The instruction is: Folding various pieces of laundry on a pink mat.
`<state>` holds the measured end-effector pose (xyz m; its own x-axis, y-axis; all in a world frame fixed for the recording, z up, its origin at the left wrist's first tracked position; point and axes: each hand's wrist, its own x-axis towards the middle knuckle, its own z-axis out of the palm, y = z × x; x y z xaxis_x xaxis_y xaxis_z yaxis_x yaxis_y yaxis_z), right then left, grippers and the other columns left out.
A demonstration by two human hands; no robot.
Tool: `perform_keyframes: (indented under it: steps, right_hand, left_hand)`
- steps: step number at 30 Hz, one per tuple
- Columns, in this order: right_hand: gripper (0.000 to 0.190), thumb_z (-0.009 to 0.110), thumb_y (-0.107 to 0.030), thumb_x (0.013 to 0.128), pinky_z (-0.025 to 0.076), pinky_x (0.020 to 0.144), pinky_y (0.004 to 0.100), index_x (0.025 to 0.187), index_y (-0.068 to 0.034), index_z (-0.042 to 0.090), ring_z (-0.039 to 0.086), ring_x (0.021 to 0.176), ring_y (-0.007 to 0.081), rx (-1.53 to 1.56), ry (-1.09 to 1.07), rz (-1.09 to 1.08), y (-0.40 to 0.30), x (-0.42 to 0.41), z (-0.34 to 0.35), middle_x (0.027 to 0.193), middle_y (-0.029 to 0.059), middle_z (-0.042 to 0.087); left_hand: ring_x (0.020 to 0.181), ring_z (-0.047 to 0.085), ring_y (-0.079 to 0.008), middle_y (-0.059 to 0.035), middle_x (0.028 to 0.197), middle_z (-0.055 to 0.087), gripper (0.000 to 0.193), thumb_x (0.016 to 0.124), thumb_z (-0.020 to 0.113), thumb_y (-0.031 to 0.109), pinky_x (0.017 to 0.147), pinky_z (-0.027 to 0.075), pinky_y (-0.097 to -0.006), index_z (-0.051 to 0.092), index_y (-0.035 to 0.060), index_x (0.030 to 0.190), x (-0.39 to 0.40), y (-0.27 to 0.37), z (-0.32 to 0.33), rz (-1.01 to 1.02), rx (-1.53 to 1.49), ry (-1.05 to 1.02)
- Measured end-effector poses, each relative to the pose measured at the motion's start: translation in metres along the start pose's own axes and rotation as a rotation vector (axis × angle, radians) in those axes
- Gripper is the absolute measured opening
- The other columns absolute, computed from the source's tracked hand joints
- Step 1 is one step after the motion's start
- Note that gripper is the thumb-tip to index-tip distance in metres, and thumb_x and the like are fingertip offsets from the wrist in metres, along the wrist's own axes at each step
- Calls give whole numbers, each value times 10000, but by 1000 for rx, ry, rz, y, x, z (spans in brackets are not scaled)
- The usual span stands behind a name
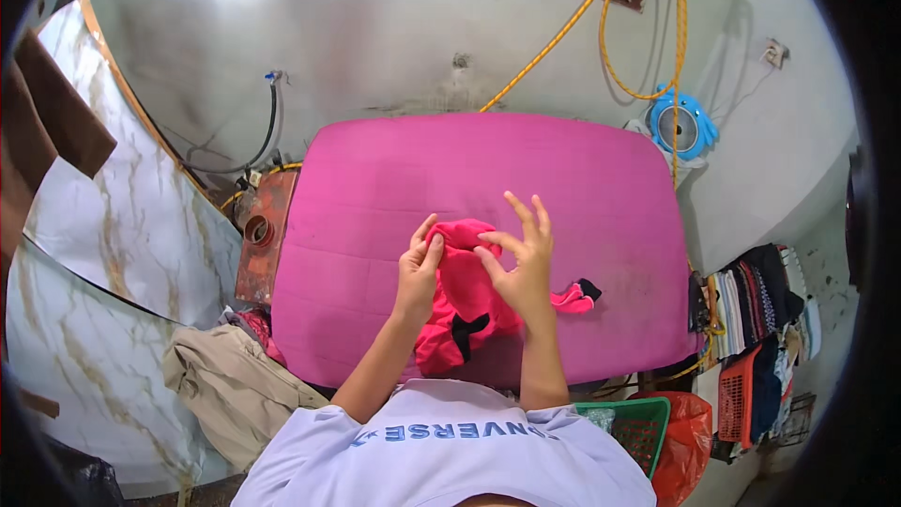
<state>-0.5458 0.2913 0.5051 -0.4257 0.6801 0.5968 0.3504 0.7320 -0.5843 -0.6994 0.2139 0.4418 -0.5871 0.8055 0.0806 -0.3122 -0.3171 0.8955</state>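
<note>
A bright pink-red garment (450, 296) with black trim hangs bunched between my hands, its lower part resting on the near part of a table covered in pink cloth (394, 176). My left hand (421, 267) pinches the garment's upper left edge between thumb and fingers. At the garment's upper right edge is my right hand (524, 260), its thumb and index finger close together by the fabric and the other fingers spread upward; whether it grips the cloth is not clear. One black-tipped end of pink fabric (576, 297) lies on the cover, right of my right wrist.
Beige cloth (232, 380) lies at the near left, below a rusty red metal surface (271, 239). A green basket (651, 429) and a red plastic bag (683, 443) stand at the near right. Stacked clothes (746, 296) are at right; yellow rope (605, 49) hangs behind by a blue fan (679, 123).
</note>
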Motion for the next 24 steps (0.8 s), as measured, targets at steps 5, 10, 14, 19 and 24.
perform_keyframes:
  steps: [5,10,14,19,24]
  right_hand:
    - [82,779,-76,747,240,1184,524,815,-75,732,288,1468,399,-46,-119,-38,6,-9,11,1494,72,506]
    - [26,676,-58,830,242,1161,546,833,-71,654,301,1464,378,96,-15,0,16,-1,-5,1475,72,520]
    - [63,607,-38,925,312,1150,445,866,-40,629,409,1414,307,691,108,244,32,-6,-23,1420,124,555]
    - [143,600,-74,972,324,1131,389,869,-22,685,469,1333,210,852,137,361,55,-14,-44,1375,128,582]
    - [216,611,-98,980,394,995,335,795,8,645,531,1194,173,796,80,406,36,-12,-3,1325,116,599]
  left_hand:
    - [1394,395,-201,-102,1572,380,271,1004,629,210,1118,362,-366,726,5,1152,-6,-10,2,30,105,-68]
    - [1449,293,-419,-171,1520,419,449,708,879,308,1174,221,-598,753,67,1065,-13,-35,-2,535,810,-149]
    - [1468,285,-370,-127,1505,461,357,722,831,178,1165,229,-604,756,116,1065,-13,-58,-57,410,1347,-347]
    - [1408,366,-388,-138,1462,496,246,754,750,73,1167,215,-616,781,120,993,0,-23,-79,325,1509,67]
    - [1409,373,-382,-165,1471,485,170,805,783,173,1173,244,-568,789,93,955,7,-5,-33,275,1244,3]
